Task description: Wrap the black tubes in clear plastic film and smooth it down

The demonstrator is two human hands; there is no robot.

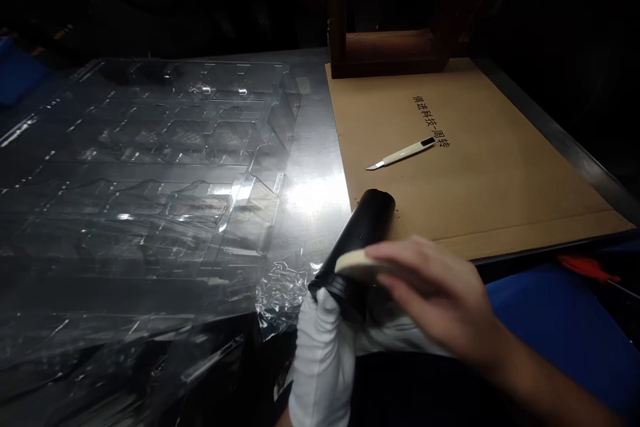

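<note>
My left hand (324, 340), in a white glove, is closed round the near end of a black cylinder (367, 220). The cylinder slants away from me, its far end over the edge of the cardboard sheet. Bare and slightly blurred, my right hand (440, 293) pinches a pale cream pad (357, 263) between thumb and fingers. The pad's rounded edge lies against or just over the cylinder's side; I cannot tell if they touch. Beyond the cylinder, a craft knife (403, 153) with a cream handle and bare blade lies on the cardboard.
Clear plastic trays (195, 140) with moulded pockets cover the left side. Printed cardboard (480, 160) lies on the metal table (313, 127), with a reddish-brown wooden frame (390, 53) at its back. Crumpled clear film (283, 293) is near my left hand. A red-handled tool (587, 268) lies at right.
</note>
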